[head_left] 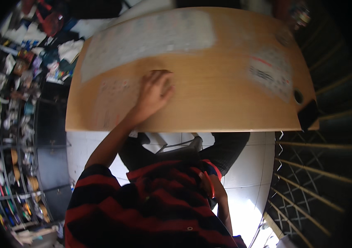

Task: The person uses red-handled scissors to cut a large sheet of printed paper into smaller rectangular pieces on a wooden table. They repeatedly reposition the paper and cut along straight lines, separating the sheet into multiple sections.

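Observation:
My left hand [156, 91] is over the left middle of a light wood tabletop [209, 91], palm down. Its fingers are loosely bent, with the thumb apart, and no held thing shows in it. Motion blurs the fingertips, so I cannot tell whether they touch the wood. Beside this hand, a faint printed sheet [112, 99] lies flat on the table. Below the table edge, my right hand [205, 182] is low by my lap, against the striped shirt. A curved red thing [212, 188] shows beside it; its kind is unclear. The right fingers are mostly hidden.
A large greyish sheet [151, 39] covers the table's far left. A printed packet [271, 72] lies at the right, near a round hole [298, 97] and a black flat object [307, 115] at the corner. Crowded shelves [8, 136] stand left; a metal lattice gate [308, 177] stands right.

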A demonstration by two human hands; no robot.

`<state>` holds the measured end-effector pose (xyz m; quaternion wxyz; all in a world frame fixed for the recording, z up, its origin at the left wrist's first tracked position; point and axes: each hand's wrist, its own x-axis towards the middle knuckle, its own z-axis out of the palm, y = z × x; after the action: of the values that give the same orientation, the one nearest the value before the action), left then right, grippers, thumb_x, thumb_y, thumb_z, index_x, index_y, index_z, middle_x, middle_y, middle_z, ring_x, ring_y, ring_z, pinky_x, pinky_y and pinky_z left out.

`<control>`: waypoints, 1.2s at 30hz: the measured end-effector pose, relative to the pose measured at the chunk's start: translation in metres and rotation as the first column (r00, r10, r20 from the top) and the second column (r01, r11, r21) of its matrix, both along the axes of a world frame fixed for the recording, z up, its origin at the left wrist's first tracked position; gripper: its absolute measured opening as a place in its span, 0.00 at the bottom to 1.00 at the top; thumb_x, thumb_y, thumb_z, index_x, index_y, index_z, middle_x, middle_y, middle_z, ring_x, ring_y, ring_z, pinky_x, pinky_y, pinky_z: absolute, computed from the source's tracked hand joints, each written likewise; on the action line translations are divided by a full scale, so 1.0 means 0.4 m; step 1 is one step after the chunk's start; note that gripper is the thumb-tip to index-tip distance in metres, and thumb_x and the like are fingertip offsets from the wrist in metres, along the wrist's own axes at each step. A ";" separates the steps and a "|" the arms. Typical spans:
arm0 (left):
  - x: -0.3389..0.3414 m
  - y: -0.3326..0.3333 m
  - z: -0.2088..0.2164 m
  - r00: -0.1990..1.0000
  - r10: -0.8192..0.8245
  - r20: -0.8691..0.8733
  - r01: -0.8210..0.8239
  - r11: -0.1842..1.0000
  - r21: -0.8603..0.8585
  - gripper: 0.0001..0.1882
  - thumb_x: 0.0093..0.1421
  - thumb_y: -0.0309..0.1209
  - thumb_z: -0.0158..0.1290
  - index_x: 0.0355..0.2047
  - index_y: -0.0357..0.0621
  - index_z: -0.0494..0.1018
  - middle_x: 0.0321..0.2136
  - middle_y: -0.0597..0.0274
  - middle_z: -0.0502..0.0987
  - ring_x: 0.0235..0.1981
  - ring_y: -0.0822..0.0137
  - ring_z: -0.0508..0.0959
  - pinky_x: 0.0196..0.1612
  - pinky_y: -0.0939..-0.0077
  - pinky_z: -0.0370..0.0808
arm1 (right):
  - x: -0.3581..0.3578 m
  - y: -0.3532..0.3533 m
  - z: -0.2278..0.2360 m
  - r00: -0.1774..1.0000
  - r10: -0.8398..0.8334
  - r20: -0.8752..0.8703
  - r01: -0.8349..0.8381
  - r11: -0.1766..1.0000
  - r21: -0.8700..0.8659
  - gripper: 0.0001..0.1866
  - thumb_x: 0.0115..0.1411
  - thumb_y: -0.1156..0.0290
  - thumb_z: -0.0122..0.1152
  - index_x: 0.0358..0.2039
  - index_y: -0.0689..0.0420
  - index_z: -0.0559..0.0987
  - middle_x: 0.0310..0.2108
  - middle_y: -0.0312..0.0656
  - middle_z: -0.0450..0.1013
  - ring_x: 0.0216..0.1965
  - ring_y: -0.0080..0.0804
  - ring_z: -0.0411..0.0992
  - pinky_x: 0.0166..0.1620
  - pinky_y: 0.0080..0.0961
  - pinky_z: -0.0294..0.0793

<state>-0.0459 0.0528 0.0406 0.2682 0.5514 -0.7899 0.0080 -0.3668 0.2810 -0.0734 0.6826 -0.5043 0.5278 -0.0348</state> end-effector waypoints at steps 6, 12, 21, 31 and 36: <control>0.373 0.225 -0.073 0.832 0.520 0.196 -0.530 0.848 0.001 0.24 0.58 0.37 0.60 0.54 0.45 0.73 0.51 0.47 0.75 0.52 0.43 0.74 0.55 0.49 0.70 | 0.068 -0.028 0.090 0.948 0.211 -0.240 -0.210 0.977 0.029 0.27 0.67 0.50 0.56 0.27 0.65 0.81 0.16 0.46 0.73 0.19 0.33 0.74 0.27 0.32 0.70; 0.272 0.273 -0.057 0.931 0.348 0.107 -0.359 0.928 0.097 0.25 0.60 0.38 0.60 0.58 0.47 0.74 0.52 0.45 0.72 0.52 0.43 0.72 0.54 0.49 0.70 | 0.096 -0.039 0.098 0.970 0.237 -0.048 -0.241 0.953 -0.184 0.23 0.63 0.52 0.64 0.35 0.64 0.80 0.26 0.54 0.77 0.33 0.50 0.79 0.38 0.42 0.74; 0.056 0.167 -0.063 0.980 0.197 0.009 -0.197 0.980 0.009 0.25 0.60 0.41 0.60 0.56 0.46 0.75 0.51 0.51 0.69 0.52 0.51 0.68 0.50 0.53 0.65 | 0.101 -0.009 0.143 0.970 0.211 0.122 -0.178 0.954 -0.240 0.18 0.68 0.60 0.52 0.52 0.59 0.69 0.31 0.53 0.76 0.33 0.50 0.77 0.41 0.43 0.72; 0.056 -0.115 -0.088 0.973 -0.230 0.017 0.230 0.963 -0.141 0.19 0.63 0.45 0.58 0.46 0.44 0.78 0.46 0.58 0.73 0.49 0.57 0.69 0.50 0.54 0.64 | 0.146 -0.040 0.273 0.987 -0.060 0.151 0.088 0.979 -0.182 0.36 0.71 0.36 0.37 0.36 0.63 0.73 0.20 0.38 0.71 0.17 0.23 0.72 0.22 0.20 0.70; 0.055 -0.150 -0.117 0.957 -0.286 -0.047 0.277 0.951 -0.137 0.17 0.63 0.42 0.58 0.47 0.45 0.78 0.47 0.61 0.74 0.50 0.58 0.70 0.52 0.56 0.64 | 0.142 -0.060 0.307 0.979 -0.096 0.180 0.107 0.993 -0.051 0.42 0.69 0.31 0.32 0.33 0.63 0.74 0.18 0.39 0.72 0.17 0.24 0.73 0.22 0.19 0.70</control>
<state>-0.0240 -0.0074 -0.0062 0.3273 0.4146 -0.8491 0.0023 -0.3098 0.2569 0.0495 0.7084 -0.4921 0.4889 -0.1303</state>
